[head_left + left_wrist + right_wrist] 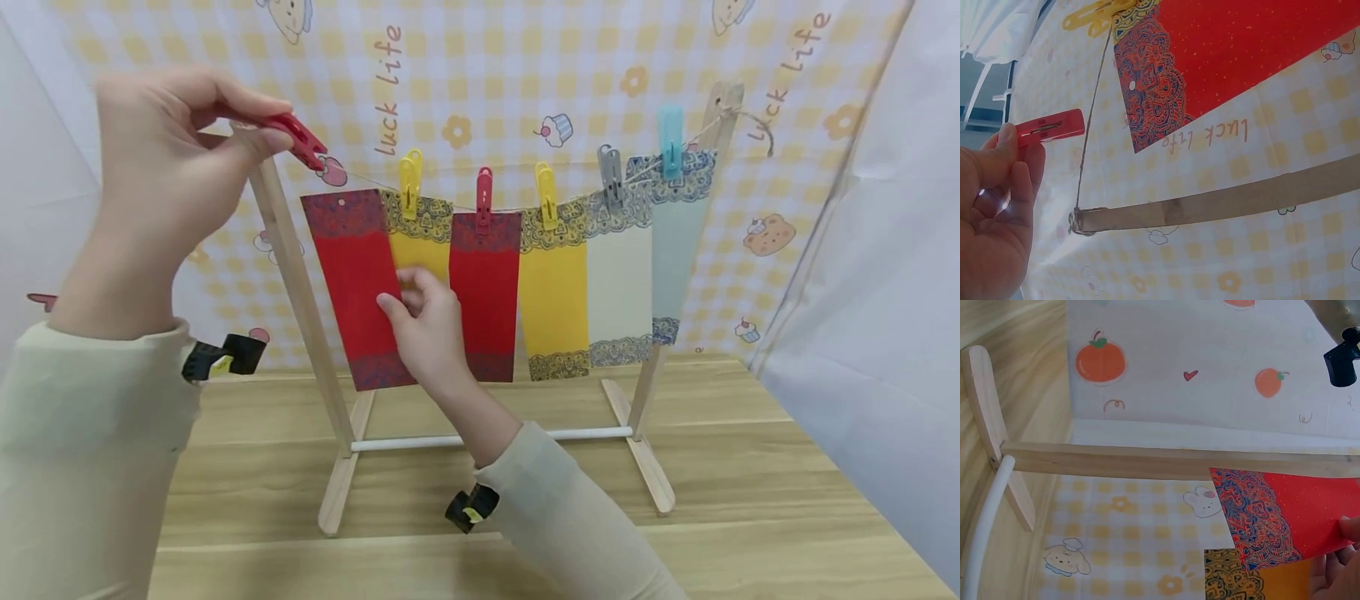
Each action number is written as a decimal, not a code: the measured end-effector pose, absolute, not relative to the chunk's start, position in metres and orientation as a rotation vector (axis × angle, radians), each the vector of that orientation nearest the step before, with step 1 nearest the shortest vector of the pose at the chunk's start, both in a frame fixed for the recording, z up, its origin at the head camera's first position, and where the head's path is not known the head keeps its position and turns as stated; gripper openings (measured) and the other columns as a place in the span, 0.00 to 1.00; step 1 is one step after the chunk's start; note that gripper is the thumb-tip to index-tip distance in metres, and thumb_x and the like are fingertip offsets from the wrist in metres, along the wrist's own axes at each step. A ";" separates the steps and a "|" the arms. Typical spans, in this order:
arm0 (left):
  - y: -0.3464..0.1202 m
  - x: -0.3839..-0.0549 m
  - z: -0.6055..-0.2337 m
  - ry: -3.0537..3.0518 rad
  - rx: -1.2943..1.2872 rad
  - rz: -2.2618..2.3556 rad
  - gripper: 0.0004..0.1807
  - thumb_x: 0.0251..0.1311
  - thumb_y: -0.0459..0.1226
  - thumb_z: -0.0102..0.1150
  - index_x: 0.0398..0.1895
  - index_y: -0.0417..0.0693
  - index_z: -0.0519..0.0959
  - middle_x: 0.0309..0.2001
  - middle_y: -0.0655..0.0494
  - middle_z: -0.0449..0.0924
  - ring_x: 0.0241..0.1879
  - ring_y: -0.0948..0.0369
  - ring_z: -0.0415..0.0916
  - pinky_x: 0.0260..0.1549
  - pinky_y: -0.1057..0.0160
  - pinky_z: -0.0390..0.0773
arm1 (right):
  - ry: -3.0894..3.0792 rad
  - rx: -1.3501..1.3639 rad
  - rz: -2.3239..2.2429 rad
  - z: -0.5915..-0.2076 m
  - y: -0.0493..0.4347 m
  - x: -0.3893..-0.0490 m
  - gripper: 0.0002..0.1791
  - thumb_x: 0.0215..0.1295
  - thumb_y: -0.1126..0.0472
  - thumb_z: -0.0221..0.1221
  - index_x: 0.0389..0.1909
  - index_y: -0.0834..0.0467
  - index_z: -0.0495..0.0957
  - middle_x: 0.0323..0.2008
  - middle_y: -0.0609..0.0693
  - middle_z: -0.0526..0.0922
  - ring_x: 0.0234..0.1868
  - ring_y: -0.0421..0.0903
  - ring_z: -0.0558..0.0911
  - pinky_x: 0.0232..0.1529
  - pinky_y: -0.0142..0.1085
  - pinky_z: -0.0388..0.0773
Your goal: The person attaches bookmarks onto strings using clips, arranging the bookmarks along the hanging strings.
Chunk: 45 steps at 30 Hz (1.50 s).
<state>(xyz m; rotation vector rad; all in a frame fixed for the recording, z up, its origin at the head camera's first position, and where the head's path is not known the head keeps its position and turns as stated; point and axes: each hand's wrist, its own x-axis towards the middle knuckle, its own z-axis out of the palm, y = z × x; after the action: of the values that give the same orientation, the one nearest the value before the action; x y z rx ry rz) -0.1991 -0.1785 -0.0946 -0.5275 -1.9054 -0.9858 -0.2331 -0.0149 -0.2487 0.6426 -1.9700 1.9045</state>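
Note:
My left hand (176, 154) pinches the handle end of a red clothespin (302, 142) at the upper left. In the left wrist view, that clothespin's (1054, 127) front end comes right up to the string (1092, 103). My right hand (433, 329) holds a red paper card (348, 279) by its right edge, thumb in front and fingers behind. This card has a patterned band at each end and a small hole near its top. It tilts slightly and partly overlaps a yellow card (420, 248) clipped to the string by a yellow clothespin (410, 185).
Further right, another red card (486, 292), a yellow card (555, 292), a white card (618, 287) and a pale blue card (675, 250) hang from clothespins. The string spans a wooden frame (292, 267) with a white crossbar (585, 434), standing on a wood-grain table (247, 467) before a checked cloth backdrop.

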 end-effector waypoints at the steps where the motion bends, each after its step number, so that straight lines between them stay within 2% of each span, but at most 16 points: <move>1: -0.177 -0.198 -0.095 -1.913 -0.530 -0.991 0.08 0.57 0.31 0.68 0.38 0.37 0.88 0.34 0.70 0.87 0.37 0.68 0.83 0.37 0.81 0.79 | -1.966 0.640 1.902 -0.248 -0.015 -0.233 0.16 0.66 0.69 0.62 0.54 0.67 0.77 0.44 0.61 0.87 0.39 0.47 0.85 0.32 0.26 0.76; 7: -0.173 -0.198 -0.099 -1.944 -0.534 -1.048 0.06 0.57 0.29 0.68 0.37 0.35 0.87 0.31 0.72 0.85 0.36 0.67 0.82 0.39 0.81 0.78 | -1.934 0.640 1.865 -0.245 -0.016 -0.232 0.15 0.65 0.70 0.63 0.52 0.67 0.78 0.38 0.62 0.88 0.31 0.43 0.82 0.28 0.25 0.73; 10: -0.173 -0.199 -0.101 -1.954 -0.544 -1.026 0.07 0.57 0.29 0.68 0.37 0.33 0.87 0.31 0.74 0.85 0.37 0.67 0.82 0.39 0.81 0.78 | -1.919 0.640 1.850 -0.243 -0.016 -0.232 0.14 0.65 0.70 0.63 0.51 0.67 0.78 0.37 0.63 0.88 0.30 0.42 0.81 0.28 0.25 0.74; 14: -0.172 -0.199 -0.103 -1.973 -0.564 -1.008 0.07 0.56 0.29 0.68 0.37 0.33 0.86 0.31 0.75 0.85 0.38 0.68 0.81 0.38 0.81 0.78 | -1.906 0.631 1.839 -0.242 -0.015 -0.233 0.14 0.64 0.70 0.63 0.50 0.67 0.79 0.39 0.62 0.88 0.34 0.45 0.84 0.31 0.25 0.76; 20: -0.176 -0.199 -0.106 -2.011 -0.512 -1.046 0.07 0.56 0.30 0.69 0.39 0.44 0.89 0.34 0.68 0.87 0.36 0.68 0.82 0.37 0.81 0.78 | -1.921 0.617 1.832 -0.243 -0.013 -0.234 0.14 0.64 0.70 0.63 0.50 0.65 0.80 0.45 0.60 0.87 0.41 0.49 0.87 0.36 0.28 0.81; 23: -0.176 -0.198 -0.107 -2.036 -0.489 -1.056 0.08 0.57 0.31 0.69 0.40 0.46 0.89 0.34 0.68 0.86 0.35 0.69 0.82 0.35 0.81 0.78 | -1.925 0.612 1.836 -0.244 -0.012 -0.235 0.14 0.63 0.70 0.64 0.50 0.65 0.81 0.47 0.59 0.87 0.44 0.49 0.87 0.38 0.29 0.82; 29: -0.176 -0.195 -0.111 -2.061 -0.492 -1.051 0.08 0.57 0.31 0.69 0.41 0.44 0.88 0.34 0.69 0.85 0.37 0.68 0.81 0.35 0.82 0.78 | -1.921 0.632 1.838 -0.243 -0.012 -0.235 0.14 0.62 0.70 0.65 0.50 0.65 0.81 0.45 0.59 0.87 0.39 0.48 0.86 0.32 0.27 0.78; 34: -0.175 -0.193 -0.111 -2.080 -0.489 -1.036 0.10 0.58 0.31 0.68 0.43 0.39 0.87 0.33 0.72 0.84 0.37 0.69 0.80 0.35 0.82 0.77 | -1.945 0.639 1.844 -0.242 -0.013 -0.233 0.15 0.61 0.70 0.66 0.49 0.66 0.81 0.45 0.60 0.87 0.38 0.44 0.84 0.34 0.26 0.78; 36: -0.176 -0.192 -0.111 -2.113 -0.474 -1.014 0.11 0.59 0.31 0.67 0.45 0.41 0.87 0.33 0.75 0.83 0.37 0.70 0.79 0.32 0.83 0.75 | -1.958 0.642 1.851 -0.242 -0.013 -0.232 0.16 0.61 0.70 0.66 0.50 0.66 0.80 0.42 0.60 0.87 0.34 0.42 0.81 0.33 0.25 0.76; 39: -0.177 -0.190 -0.111 -2.170 -0.469 -0.952 0.13 0.61 0.33 0.67 0.49 0.44 0.86 0.30 0.78 0.82 0.33 0.70 0.74 0.20 0.80 0.66 | -1.976 0.654 1.866 -0.243 -0.013 -0.230 0.16 0.62 0.70 0.65 0.51 0.66 0.79 0.28 0.57 0.84 0.26 0.39 0.72 0.28 0.25 0.71; 41: -0.177 -0.190 -0.111 -2.212 -0.464 -0.926 0.15 0.62 0.36 0.66 0.52 0.48 0.85 0.27 0.79 0.81 0.31 0.69 0.70 0.13 0.71 0.59 | -1.996 0.667 1.861 -0.244 -0.012 -0.229 0.16 0.64 0.69 0.64 0.53 0.65 0.78 0.18 0.51 0.75 0.21 0.39 0.65 0.23 0.26 0.65; 43: -0.177 -0.189 -0.111 -2.241 -0.459 -0.915 0.16 0.63 0.38 0.66 0.54 0.50 0.85 0.24 0.78 0.80 0.27 0.66 0.66 0.11 0.66 0.54 | -2.017 0.689 1.854 -0.245 -0.011 -0.228 0.16 0.66 0.68 0.63 0.54 0.65 0.77 0.14 0.47 0.64 0.19 0.40 0.58 0.20 0.28 0.60; 44: -0.177 -0.188 -0.111 -2.257 -0.449 -0.918 0.17 0.63 0.39 0.66 0.55 0.51 0.84 0.23 0.76 0.80 0.24 0.65 0.64 0.10 0.65 0.54 | -2.026 0.700 1.845 -0.246 -0.011 -0.228 0.17 0.66 0.68 0.62 0.54 0.65 0.77 0.14 0.47 0.61 0.19 0.41 0.57 0.20 0.28 0.59; 45: -0.178 -0.188 -0.111 -2.273 -0.435 -0.925 0.17 0.63 0.40 0.65 0.56 0.53 0.84 0.23 0.76 0.80 0.22 0.65 0.63 0.10 0.65 0.55 | -2.036 0.708 1.830 -0.247 -0.010 -0.228 0.17 0.66 0.67 0.62 0.55 0.65 0.77 0.15 0.47 0.64 0.19 0.40 0.59 0.21 0.27 0.62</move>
<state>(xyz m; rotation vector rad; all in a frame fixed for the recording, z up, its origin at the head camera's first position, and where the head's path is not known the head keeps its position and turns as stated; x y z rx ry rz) -0.1880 -0.1775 -0.1112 -0.4347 -2.2727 -0.9245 -0.2276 -0.0099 -0.2471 0.7077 -2.0364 1.8304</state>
